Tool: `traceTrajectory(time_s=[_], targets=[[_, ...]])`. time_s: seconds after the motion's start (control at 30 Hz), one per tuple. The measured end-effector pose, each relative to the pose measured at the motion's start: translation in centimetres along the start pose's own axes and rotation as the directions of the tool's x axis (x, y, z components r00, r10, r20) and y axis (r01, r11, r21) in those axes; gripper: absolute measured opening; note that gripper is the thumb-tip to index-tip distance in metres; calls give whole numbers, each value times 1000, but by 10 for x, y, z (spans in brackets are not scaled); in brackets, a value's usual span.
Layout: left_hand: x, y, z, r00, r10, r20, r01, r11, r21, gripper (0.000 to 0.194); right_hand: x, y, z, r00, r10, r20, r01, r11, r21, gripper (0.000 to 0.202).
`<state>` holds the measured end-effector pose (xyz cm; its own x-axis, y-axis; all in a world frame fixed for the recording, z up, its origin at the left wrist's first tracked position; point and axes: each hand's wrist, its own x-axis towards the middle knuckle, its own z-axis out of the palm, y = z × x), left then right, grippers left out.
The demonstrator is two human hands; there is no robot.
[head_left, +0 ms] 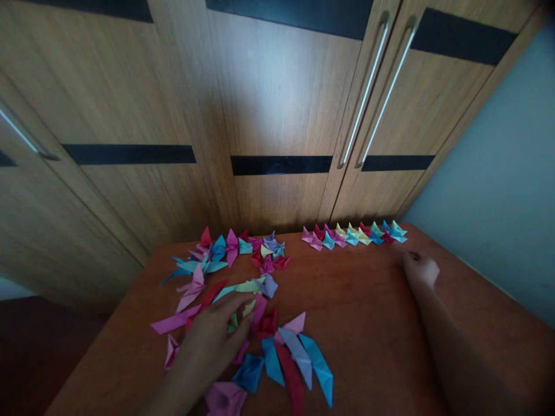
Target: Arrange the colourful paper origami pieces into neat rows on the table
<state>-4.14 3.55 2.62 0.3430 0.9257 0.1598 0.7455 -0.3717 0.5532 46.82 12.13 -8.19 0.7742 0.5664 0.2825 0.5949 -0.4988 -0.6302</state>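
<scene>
My left hand (217, 329) reaches over a loose spread of folded paper pieces. Its fingers and thumb are apart and curved, with a yellow-green folded paper (248, 308) lying in the gap between them. Around it are a red folded paper (266, 325), a blue one (250, 372) and a pink one (225, 398). On the far right, my right hand (420, 268) is closed and blurred by motion. It hovers close to the near right end of a neat row of origami pieces (352, 236); what its fingertips hold, if anything, is unclear.
The brown wooden table (359, 323) backs onto a wooden wardrobe (277, 196) with long metal handles (366, 86). More origami (232, 245) is clustered at the back left. Long paper strips (318, 367) fan out near the front. A pale wall (498, 190) borders the right side.
</scene>
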Motion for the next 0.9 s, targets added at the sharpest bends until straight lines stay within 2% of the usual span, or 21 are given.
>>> traceTrajectory(time_s=[0.1,0.2,0.33,0.47,0.6,0.8,0.9], targets=[[0,-3,-2,999,-19,43,18,1000,24,22,-33,-17,4,998,-52,26,49,996,72,35],[-1,-6,-1,995,-54,82,51,998,36,16,-73,-42,12,982,-159,102,141,976,165,35],[-3,-2,6,984,-17,178,12,1000,28,14,-128,-78,22,905,-349,242,268,912,310,31],[-7,4,13,991,34,132,-51,990,130,15,-167,-104,25,829,-462,315,325,856,401,29],[-8,4,18,992,44,121,-70,974,216,2,-182,-113,24,800,-490,345,312,833,458,28],[-6,8,28,989,-1,148,-40,960,277,18,-183,-111,23,760,-520,390,257,792,554,29],[-5,10,26,992,39,122,-70,964,258,16,-183,-110,22,740,-542,399,270,782,562,28]])
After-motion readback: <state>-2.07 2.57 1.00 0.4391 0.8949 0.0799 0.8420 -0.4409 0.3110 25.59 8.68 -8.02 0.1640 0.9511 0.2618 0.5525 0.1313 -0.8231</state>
